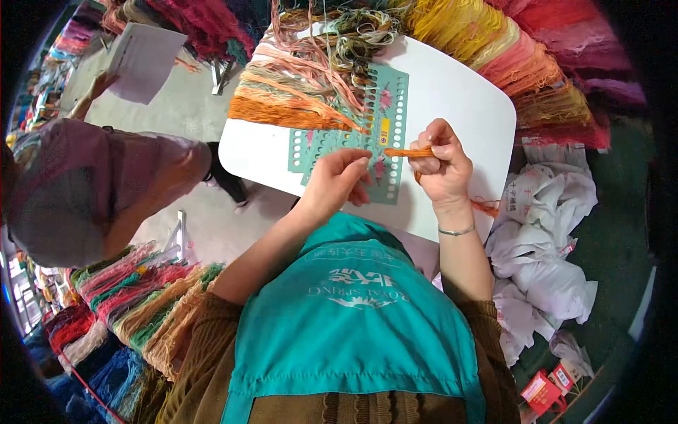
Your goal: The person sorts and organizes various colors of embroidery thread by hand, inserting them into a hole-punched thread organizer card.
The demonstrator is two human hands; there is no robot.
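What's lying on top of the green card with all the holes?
Orange and peach thread bundles cover the far end of the green card. The left hand hides its near edge. Under the threads, the card cannot be seen.

1. Left hand (pixel 337 178): forearm extended far and rightward, fingers curled loosely, tips pointed toward the right hand.
2. Right hand (pixel 441 164): raised, fingers pinched closed, bangle worn at the wrist.

Soft thread on hard, smooth surfaces

The orange thread bundle (pixel 408 152) is matt, fibrous floss; the teal card (pixel 390 106) looks like stiff, smooth card or plastic, punched with holes. The white counter (pixel 459 92) is smooth with a faint sheen. The apron (pixel 346 318) is smooth woven cloth, the bracelet (pixel 455 230) shiny metal, the white bags (pixel 544 233) crumpled.
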